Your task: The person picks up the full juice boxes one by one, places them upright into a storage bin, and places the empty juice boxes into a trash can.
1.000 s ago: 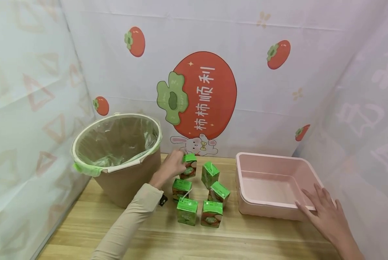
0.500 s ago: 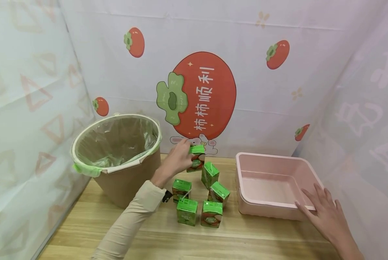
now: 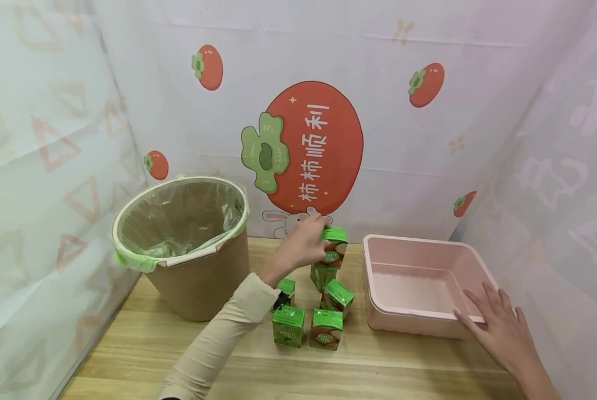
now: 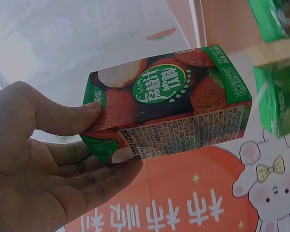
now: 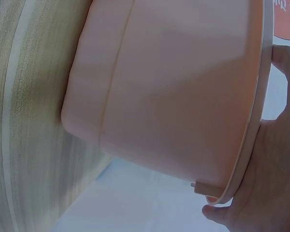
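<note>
My left hand (image 3: 301,244) pinches one end of a lychee juice box (image 4: 166,101) between thumb and fingers, as the left wrist view shows. In the head view it holds this green-topped box above and in front of another juice box (image 3: 323,276), whose upper part is hidden. Several more stand nearby on the table: a tilted juice box (image 3: 337,297), a front juice box (image 3: 326,329) and one with a straw on its back side. A further box is partly covered by my left wrist. My right hand (image 3: 506,333) rests with spread fingers on the rim of a pink plastic tub (image 3: 423,314).
A brown trash bin (image 3: 203,289) lined with a clear bag stands at the left on the wooden table (image 3: 278,375). Behind everything hangs a white backdrop (image 3: 393,166) printed with persimmons; similar cloth closes both sides.
My left hand has lifted the juice box from the back left of the group and carried it rightward, over the back right box. My right hand stays on the tub's rim.
</note>
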Motion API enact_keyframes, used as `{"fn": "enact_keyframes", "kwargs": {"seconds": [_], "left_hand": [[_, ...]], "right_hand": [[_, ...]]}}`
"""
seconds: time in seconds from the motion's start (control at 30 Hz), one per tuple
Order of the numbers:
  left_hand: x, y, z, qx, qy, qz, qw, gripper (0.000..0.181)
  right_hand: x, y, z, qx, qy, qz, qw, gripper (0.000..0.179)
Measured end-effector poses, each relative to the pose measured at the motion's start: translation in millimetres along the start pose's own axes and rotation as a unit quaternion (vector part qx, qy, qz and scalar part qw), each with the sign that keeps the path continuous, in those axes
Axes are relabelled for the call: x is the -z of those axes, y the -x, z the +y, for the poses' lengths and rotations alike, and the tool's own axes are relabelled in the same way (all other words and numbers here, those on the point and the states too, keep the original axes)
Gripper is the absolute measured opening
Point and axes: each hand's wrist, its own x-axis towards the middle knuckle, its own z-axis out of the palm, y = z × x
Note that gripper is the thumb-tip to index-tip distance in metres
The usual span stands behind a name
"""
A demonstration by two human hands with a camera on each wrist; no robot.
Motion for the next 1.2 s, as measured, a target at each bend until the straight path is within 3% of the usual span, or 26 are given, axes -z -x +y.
{"fn": "enact_keyframes", "kwargs": {"seconds": [0.43,0.9,1.2], "left_hand": [[-30.1,-16.6,40.5,-0.026,0.019,-0.013,0.9994,0.024],[-61.6,-29.6,67.4,-0.061,0.001,0.002,0.9981,0.028],[-74.9,-42.5,80.9,-0.072,-0.005,-0.01,0.9974,0.026]], "right_hand": [[-2.5,0.0,1.3,0.006,0.011,0.008,0.9999,0.062],[-3.7,0.6,1.1,0.005,0.01,0.005,0.9999,0.06],[-2.2,1.1,-0.7,0.0,0.003,0.005,1.0,0.059]]}}
